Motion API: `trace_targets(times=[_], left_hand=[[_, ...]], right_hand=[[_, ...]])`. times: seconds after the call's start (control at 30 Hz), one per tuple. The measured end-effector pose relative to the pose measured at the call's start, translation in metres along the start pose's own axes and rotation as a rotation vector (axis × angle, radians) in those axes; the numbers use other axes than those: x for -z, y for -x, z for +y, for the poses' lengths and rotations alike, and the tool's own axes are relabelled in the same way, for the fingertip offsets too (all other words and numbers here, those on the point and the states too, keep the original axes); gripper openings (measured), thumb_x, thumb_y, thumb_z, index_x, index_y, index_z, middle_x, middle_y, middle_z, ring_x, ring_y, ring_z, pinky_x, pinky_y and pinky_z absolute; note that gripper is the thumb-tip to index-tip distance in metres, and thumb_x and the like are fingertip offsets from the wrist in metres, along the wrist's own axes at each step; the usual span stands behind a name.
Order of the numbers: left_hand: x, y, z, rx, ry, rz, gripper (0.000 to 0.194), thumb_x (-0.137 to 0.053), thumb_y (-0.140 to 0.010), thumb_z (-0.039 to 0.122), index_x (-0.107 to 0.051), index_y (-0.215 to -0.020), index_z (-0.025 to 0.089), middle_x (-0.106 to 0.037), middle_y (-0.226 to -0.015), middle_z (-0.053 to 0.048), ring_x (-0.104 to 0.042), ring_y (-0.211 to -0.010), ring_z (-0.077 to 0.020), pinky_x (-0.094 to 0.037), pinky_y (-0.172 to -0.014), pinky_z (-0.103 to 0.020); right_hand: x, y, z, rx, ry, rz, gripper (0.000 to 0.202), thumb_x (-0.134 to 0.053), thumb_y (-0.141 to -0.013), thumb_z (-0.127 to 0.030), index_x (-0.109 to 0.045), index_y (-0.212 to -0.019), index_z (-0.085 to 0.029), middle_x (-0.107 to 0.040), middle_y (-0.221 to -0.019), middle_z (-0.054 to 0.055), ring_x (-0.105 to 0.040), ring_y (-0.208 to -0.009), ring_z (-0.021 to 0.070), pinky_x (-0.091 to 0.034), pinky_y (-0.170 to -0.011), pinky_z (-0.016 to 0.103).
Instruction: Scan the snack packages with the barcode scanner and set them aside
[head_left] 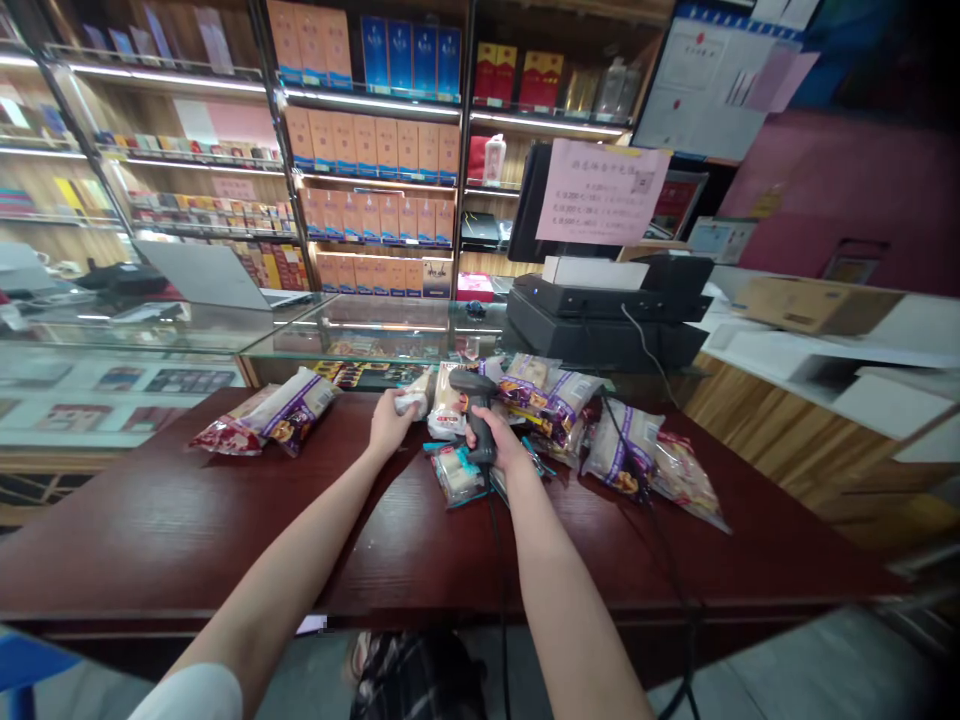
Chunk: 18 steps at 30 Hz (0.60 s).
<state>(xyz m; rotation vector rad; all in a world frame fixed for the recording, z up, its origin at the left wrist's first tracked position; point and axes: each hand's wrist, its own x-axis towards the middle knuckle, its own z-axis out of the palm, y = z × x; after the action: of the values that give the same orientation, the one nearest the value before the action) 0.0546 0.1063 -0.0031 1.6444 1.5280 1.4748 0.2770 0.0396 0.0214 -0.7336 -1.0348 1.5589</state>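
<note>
My right hand (489,436) is closed round the grip of a dark barcode scanner (474,388), its cable running down over the table's front edge. My left hand (390,422) grips a small pale package (417,394) just left of the scanner. Between the hands, behind them, stands a white and tan package (448,402). A clear and turquoise packet (456,474) lies in front of the scanner. To the right are several purple and clear food bags (568,392), and more (626,448) lie farther right. Two bags (300,408) rest at the left.
The dark red table (210,540) spans the foreground. Behind it are a glass counter (360,328), an open laptop (206,275) and a black cash register (592,325) below a monitor with a paper sign (600,192). Shelves of boxes line the wall. A cardboard box (814,304) sits at the right.
</note>
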Motion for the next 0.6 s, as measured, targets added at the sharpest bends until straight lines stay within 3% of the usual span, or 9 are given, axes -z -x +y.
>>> trace_targets(times=[0.1,0.17,0.27,0.4,0.5,0.6], left_hand=[[0.012,-0.011,0.001,0.305,0.345,0.174,0.031,-0.07,-0.071,0.041,-0.058,-0.09,0.019,-0.064,-0.091,-0.008,-0.061,-0.099,-0.0273,-0.049,-0.089,-0.043],[0.025,-0.019,0.005,0.372,0.472,0.167,0.029,-0.06,-0.077,0.043,-0.057,-0.092,0.018,-0.065,-0.091,-0.008,-0.063,-0.093,-0.0247,-0.053,-0.08,-0.04],[0.051,-0.022,0.008,0.388,0.661,0.045,0.031,-0.05,-0.082,0.043,-0.058,-0.099,0.019,-0.067,-0.097,-0.009,-0.066,-0.088,-0.0216,-0.057,-0.073,-0.036],[0.081,-0.011,0.001,0.379,0.931,-0.047,0.034,-0.056,-0.079,0.044,-0.059,-0.104,0.021,-0.067,-0.104,-0.008,-0.066,-0.09,-0.0192,-0.058,-0.073,-0.032],[0.086,-0.008,-0.006,0.332,1.015,-0.081,0.035,-0.061,-0.074,0.037,-0.06,-0.104,0.02,-0.067,-0.106,-0.007,-0.064,-0.089,-0.0164,-0.055,-0.073,-0.027],[0.081,-0.012,-0.013,0.235,0.992,-0.01,0.035,-0.065,-0.066,0.03,-0.059,-0.098,0.018,-0.066,-0.1,-0.004,-0.063,-0.086,-0.0136,-0.052,-0.076,-0.024]], right_hand=[[-0.002,0.001,-0.001,-0.01,0.01,0.003,0.038,-0.065,-0.077,-0.043,-0.065,-0.101,-0.013,-0.054,-0.045,-0.003,-0.046,-0.039,0.0106,-0.038,-0.042,0.021],[-0.006,0.003,-0.003,-0.006,0.007,0.013,0.037,-0.065,-0.076,-0.042,-0.064,-0.099,-0.014,-0.054,-0.045,-0.003,-0.046,-0.04,0.0106,-0.038,-0.042,0.021],[-0.012,0.007,-0.004,0.012,-0.013,0.014,0.035,-0.065,-0.077,-0.044,-0.062,-0.096,-0.015,-0.052,-0.044,-0.004,-0.045,-0.04,0.0099,-0.038,-0.043,0.021],[-0.024,0.01,-0.002,0.033,-0.005,0.007,0.029,-0.065,-0.076,-0.044,-0.058,-0.086,-0.018,-0.053,-0.046,-0.004,-0.047,-0.042,0.0107,-0.036,-0.042,0.021],[-0.036,0.01,-0.002,0.012,0.034,-0.007,0.028,-0.064,-0.076,-0.043,-0.059,-0.086,-0.017,-0.055,-0.048,-0.002,-0.049,-0.043,0.0118,-0.037,-0.042,0.023],[-0.053,0.003,-0.01,-0.013,0.106,-0.045,0.03,-0.065,-0.077,-0.038,-0.064,-0.095,-0.015,-0.058,-0.052,-0.001,-0.05,-0.044,0.0117,-0.04,-0.044,0.023]])
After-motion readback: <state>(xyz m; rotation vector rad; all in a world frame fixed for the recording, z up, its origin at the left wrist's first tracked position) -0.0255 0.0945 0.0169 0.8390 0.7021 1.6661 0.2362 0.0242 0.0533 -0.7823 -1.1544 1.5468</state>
